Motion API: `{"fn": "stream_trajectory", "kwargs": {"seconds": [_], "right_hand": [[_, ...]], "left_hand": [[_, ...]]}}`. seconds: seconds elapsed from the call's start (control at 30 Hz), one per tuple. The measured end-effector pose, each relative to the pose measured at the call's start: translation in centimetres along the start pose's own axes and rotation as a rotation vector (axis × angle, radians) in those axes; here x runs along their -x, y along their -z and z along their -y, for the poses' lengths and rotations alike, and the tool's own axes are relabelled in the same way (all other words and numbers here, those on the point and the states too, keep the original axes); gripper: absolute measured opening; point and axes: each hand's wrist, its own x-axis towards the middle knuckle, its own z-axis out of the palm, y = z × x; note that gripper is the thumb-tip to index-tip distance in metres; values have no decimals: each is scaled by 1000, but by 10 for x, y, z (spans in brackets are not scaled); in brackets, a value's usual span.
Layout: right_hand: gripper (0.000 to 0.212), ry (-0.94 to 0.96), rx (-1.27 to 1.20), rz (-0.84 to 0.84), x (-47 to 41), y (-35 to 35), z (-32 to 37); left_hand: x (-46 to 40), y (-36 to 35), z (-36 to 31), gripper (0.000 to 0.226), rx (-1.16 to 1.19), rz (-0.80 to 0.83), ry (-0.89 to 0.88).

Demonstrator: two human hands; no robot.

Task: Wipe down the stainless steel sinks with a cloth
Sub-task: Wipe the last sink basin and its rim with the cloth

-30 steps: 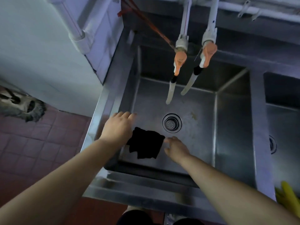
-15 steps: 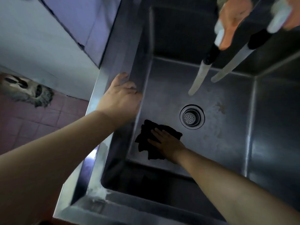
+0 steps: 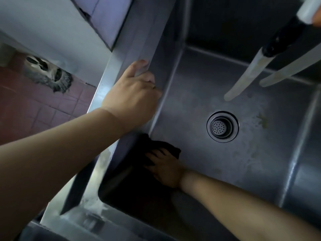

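Head cam looks straight down into the basin, so starting nearest to us: our right hand [image 3: 165,169] is deep in the sink [image 3: 199,94], fingers spread pretty much flat and pressing down on the dark cloth [image 3: 156,148]. No real grip that we can see, just palm and fingers pinning it to the steel. The cloth is bunched into the near-left corner of the floor, right where it meets the left wall, and most of it pokes out ahead and left of our fingertips. So the untouched floor lies to the right and away from us, toward the drain [image 3: 222,126], which is well apart from the cloth.

A bit further up, our left hand [image 3: 133,98] is curled over the left rim, fingers hooked on the edge, bracing us. It's nowhere near the cloth, so the right one does the wiping.

Beyond that, some stains sit near the drain, and two pale hoses [image 3: 246,73] hang over the far side.

Looks to us like a sweep rightward comes next.
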Motion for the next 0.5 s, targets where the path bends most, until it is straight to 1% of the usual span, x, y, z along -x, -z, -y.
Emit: {"fn": "stream_trajectory", "kwargs": {"seconds": [0.07, 0.13, 0.27, 0.33, 0.5], "right_hand": [[30, 14, -88, -58, -7, 1, -1], [33, 34, -133, -101, -11, -3, -3], [38, 138, -62, -141, -15, -11, -25], [40, 152, -28, -142, -19, -8, -45], [47, 11, -25, -159, -34, 19, -123]], "left_hand": [[-1, 1, 1, 14, -10, 18, 6], [-1, 0, 1, 16, -14, 32, 17], [-1, -2, 1, 17, -5, 47, 30], [-1, -2, 1, 17, -11, 67, 35], [-2, -3, 0, 20, -10, 35, 48]]}}
